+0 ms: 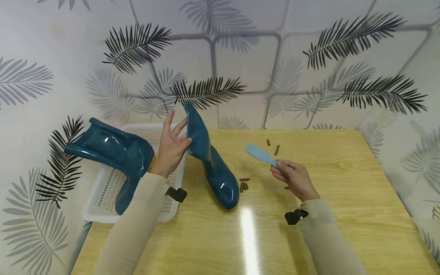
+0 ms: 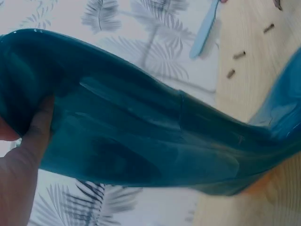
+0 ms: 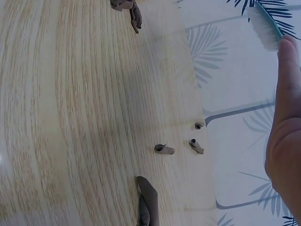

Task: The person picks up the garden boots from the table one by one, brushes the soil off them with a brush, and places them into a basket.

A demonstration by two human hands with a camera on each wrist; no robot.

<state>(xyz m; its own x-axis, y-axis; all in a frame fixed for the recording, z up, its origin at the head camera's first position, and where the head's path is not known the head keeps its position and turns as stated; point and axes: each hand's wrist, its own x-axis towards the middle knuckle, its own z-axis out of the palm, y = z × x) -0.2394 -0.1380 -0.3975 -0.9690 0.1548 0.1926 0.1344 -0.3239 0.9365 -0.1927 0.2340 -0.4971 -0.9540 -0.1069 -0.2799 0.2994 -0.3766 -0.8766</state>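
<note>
My left hand (image 1: 172, 147) grips a glossy dark teal rain boot (image 1: 221, 177) by the top of its shaft. The boot stands tilted, its toe toward me, on the table. In the left wrist view the thumb presses on the shaft (image 2: 117, 127). My right hand (image 1: 297, 179) holds a light blue brush (image 1: 260, 154) by its handle, apart from the boot. White bristles (image 3: 264, 29) show in the right wrist view. Small brown curled scraps (image 1: 243, 186) lie by the boot's toe, with other brown bits (image 1: 277, 149) farther back.
A second teal boot (image 1: 110, 145) lies across a white perforated basket (image 1: 172, 214) at the left, its shaft jutting past the rim. The wooden table (image 1: 343, 229) meets a leaf-patterned wall covering (image 1: 247, 68) at the back.
</note>
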